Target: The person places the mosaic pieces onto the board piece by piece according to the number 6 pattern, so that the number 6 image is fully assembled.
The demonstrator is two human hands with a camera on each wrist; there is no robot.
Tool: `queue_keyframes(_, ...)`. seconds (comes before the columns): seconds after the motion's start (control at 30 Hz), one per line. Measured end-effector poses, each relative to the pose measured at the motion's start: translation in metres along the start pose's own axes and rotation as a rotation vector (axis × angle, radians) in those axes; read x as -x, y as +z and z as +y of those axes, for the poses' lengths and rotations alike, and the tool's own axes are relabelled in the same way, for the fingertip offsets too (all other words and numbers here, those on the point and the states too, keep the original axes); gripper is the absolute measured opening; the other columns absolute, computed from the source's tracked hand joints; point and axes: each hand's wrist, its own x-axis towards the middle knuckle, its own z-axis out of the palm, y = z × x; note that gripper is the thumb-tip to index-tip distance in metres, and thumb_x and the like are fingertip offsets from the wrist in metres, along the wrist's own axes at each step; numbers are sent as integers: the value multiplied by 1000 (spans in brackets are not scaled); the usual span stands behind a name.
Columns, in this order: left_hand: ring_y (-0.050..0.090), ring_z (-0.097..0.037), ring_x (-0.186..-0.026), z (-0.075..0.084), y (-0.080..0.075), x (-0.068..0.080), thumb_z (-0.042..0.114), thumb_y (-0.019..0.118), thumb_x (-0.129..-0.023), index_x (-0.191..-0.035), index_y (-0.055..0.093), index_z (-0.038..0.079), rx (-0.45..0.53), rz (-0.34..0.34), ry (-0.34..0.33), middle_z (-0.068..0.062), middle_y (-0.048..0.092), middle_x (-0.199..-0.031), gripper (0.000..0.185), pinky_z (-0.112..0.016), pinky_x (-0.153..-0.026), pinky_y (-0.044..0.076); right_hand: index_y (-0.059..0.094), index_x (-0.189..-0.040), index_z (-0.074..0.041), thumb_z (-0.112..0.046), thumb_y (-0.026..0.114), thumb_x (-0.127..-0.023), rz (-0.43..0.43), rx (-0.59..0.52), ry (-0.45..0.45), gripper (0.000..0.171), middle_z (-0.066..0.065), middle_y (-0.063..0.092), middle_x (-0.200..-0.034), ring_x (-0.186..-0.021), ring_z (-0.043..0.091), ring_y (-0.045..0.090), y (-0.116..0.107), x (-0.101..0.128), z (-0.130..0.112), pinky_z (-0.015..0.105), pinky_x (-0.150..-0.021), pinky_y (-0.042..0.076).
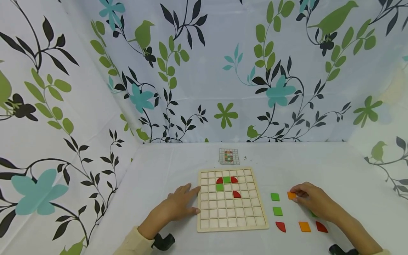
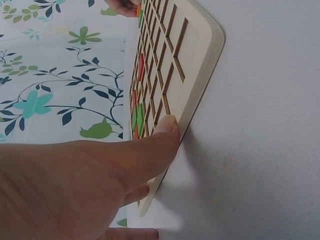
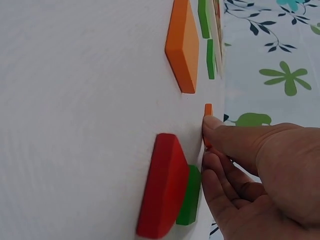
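Note:
A wooden grid board (image 1: 234, 228) lies flat on the table. My left hand (image 1: 176, 204) rests along its left edge, fingers spread; the left wrist view has the thumb (image 2: 157, 142) laid on the border. Set in the grid are two green squares (image 1: 226, 180) and three red quarter-round tiles (image 1: 237, 194). To the right of the board, my right hand (image 1: 313, 201) pinches an orange square tile (image 1: 291, 195) between thumb and fingertips. In the right wrist view this orange tile (image 3: 208, 111) shows edge-on, close over the white cloth.
Two loose green tiles (image 1: 277, 211), a red quarter-round (image 1: 281, 226), an orange square (image 1: 304, 226) and another red quarter-round (image 1: 321, 227) lie right of the board. One more green tile (image 3: 189, 200) is partly under my right hand. Behind the board lies a small pattern card (image 1: 229, 156).

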Motion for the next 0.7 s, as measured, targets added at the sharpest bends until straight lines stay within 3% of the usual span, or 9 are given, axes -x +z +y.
queue_keyframes(0.2,32,-41,-142,-1,1,-1,50,69,-92,-155,40,16,-14,2,11,-22,34,-155,77,-71,-99,33,69,-113,-7,-12,75,-91,7,-14,-13,24,-2,64,-104,-91,16,59,0,-1,-1,38,-85,55)
queue_keyframes(0.4,32,-41,-141,0,0,-2,48,70,-91,-154,40,16,-4,-14,3,-22,35,-155,77,-72,-99,34,70,-112,-11,-14,77,-89,50,22,-88,24,-6,65,-106,-92,13,60,0,-4,-4,32,-84,55)
queue_keyframes(0.7,32,-41,-142,-2,1,-4,48,71,-91,-154,40,17,-3,-18,-5,-21,35,-155,77,-72,-99,34,70,-114,-12,-17,75,-91,35,-1,-108,23,-6,65,-107,-97,15,59,-1,-12,-17,36,-87,54)
